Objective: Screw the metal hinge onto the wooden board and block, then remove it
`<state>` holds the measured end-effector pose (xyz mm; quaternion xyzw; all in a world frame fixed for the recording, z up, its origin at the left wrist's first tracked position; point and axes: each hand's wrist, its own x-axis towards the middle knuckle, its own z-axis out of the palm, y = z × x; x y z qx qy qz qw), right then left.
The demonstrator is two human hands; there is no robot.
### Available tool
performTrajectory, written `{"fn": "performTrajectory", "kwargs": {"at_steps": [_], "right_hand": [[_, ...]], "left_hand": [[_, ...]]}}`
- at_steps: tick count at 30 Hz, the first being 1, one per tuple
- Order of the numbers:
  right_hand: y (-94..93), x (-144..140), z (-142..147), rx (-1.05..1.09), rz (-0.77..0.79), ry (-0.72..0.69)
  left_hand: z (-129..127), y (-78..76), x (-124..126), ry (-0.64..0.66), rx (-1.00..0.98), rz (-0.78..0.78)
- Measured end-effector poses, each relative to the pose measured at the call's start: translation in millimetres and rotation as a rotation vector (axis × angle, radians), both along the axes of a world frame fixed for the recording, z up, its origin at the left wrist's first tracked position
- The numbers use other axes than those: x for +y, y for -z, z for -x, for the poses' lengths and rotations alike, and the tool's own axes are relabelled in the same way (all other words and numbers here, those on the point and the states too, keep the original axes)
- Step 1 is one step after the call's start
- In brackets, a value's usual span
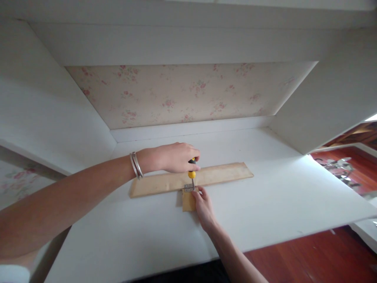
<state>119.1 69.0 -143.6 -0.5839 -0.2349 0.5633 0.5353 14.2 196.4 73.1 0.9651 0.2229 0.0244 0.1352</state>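
My left hand [178,157], with silver bangles on its wrist, grips a yellow and black screwdriver [192,174] from above. The screwdriver stands almost upright, its tip down at a metal hinge [188,187]. That hinge lies where a long, pale wooden board [224,174] meets a small wooden block [188,201]. My right hand [204,206] pinches the block's right side close to the screwdriver tip. Any screw under the tip is too small to make out.
A white desk surface [265,204] carries the wood, with white side panels [318,90] left and right. Floral wallpaper [188,92] covers the back. Red wooden floor [294,255] shows beyond the front edge, and a shiny metal object [338,167] is at the right.
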Motion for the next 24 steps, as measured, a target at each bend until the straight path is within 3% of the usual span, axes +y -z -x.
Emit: {"fn": "performTrajectory", "kwargs": {"at_steps": [9,12,14,18,20,24], "right_hand": [[2.8,0.8,0.6,-0.006,0.016,0.019],[2.7,1.0,0.8,-0.022,0.013,0.028],[1.8,0.9,0.9,-0.01,0.01,0.026],[2.2,0.8,0.3,0.015,0.014,0.019],[4.3,1.0,0.1,0.016,0.019,0.023],[8.4,1.7,0.6,-0.015,0.022,0.02]], "left_hand": [[-10.4,-11.1,-11.8,-0.134,0.315,-0.194],[-13.0,-14.4,-14.1,-0.178,0.352,-0.193],[-11.9,-15.3,-12.5,-0.136,0.325,-0.135],[-4.4,-15.7,-3.9,0.072,0.233,0.044],[-1.0,-16.1,1.1,0.111,0.218,0.057],[1.2,-18.6,5.9,-0.07,0.335,-0.043]]}}
